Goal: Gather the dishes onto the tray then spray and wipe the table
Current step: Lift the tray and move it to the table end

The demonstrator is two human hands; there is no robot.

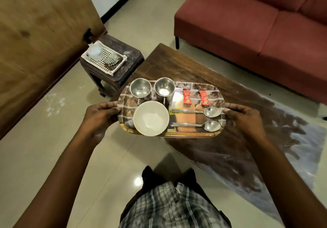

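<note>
A printed tray (pixel 194 86) is held level over the near corner of the dark wooden table (pixel 177 65). My left hand (pixel 100 114) grips its left edge and my right hand (pixel 246 118) grips its right edge. On the tray stand two steel cups (pixel 141 89) (pixel 164 88), a white bowl (pixel 151 118), two steel spoons (pixel 210 112) (pixel 210 126) and two red sachets (pixel 187 97) (pixel 203 97). A spray bottle (pixel 94 50) and a folded checked cloth (pixel 113 60) lie in a white basket (pixel 108 68) on a small stool (pixel 127 63) to the left.
A red sofa (pixel 256 24) runs along the far side of the table. A wooden panel (pixel 35 33) fills the left side. The glossy tiled floor (pixel 44 139) lies between me and the stool. My checked garment shows at the bottom.
</note>
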